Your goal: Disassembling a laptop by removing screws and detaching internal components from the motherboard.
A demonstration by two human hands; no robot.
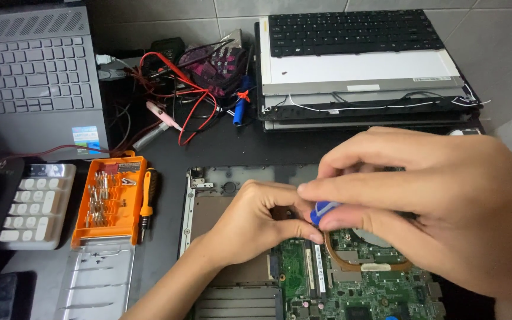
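Note:
An opened laptop base [220,178] lies in front of me with its green circuit board [380,290] and a copper heat pipe [351,261] exposed. My right hand [434,201] pinches the blue top of a small screwdriver [322,211] between thumb and fingers, held over the board. My left hand [256,222] rests on the board just to the left, its fingertips against the tool below the blue cap. The screwdriver's shaft and tip are hidden by my hands.
An orange bit-set case [111,201] with its clear lid [99,278] and an orange-handled screwdriver [147,201] lie to the left. A white keypad [34,204], a grey laptop [31,77], tangled red wires [185,89] and stacked laptop parts [362,71] sit behind.

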